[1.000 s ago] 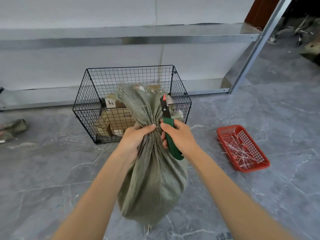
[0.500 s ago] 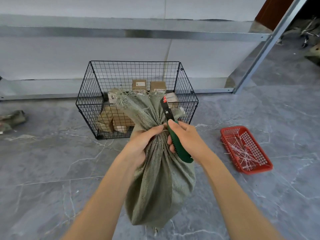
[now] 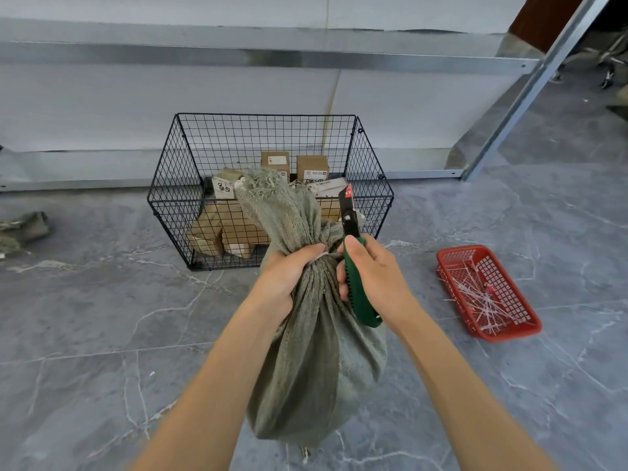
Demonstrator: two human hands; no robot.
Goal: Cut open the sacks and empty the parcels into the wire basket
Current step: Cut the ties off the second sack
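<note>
A grey-green woven sack (image 3: 316,362) stands on the floor in front of me, its neck bunched and bound by a pale tie (image 3: 319,258). My left hand (image 3: 289,277) grips the neck just below the tie. My right hand (image 3: 377,280) holds a green-handled utility knife (image 3: 355,266) upright, right beside the tied neck. Behind the sack stands the black wire basket (image 3: 170,185), holding several brown cardboard parcels (image 3: 311,166).
A red plastic tray (image 3: 452,263) with several cut white ties lies on the floor to the right. A crumpled empty sack (image 3: 23,229) lies at the far left. Metal shelving rails and a slanted post (image 3: 530,86) run behind the basket.
The view has tilted up slightly, so the sack and basket sit lower in frame. My hands keep their hold on the sack neck and knife; the frayed sack top leans further left.
</note>
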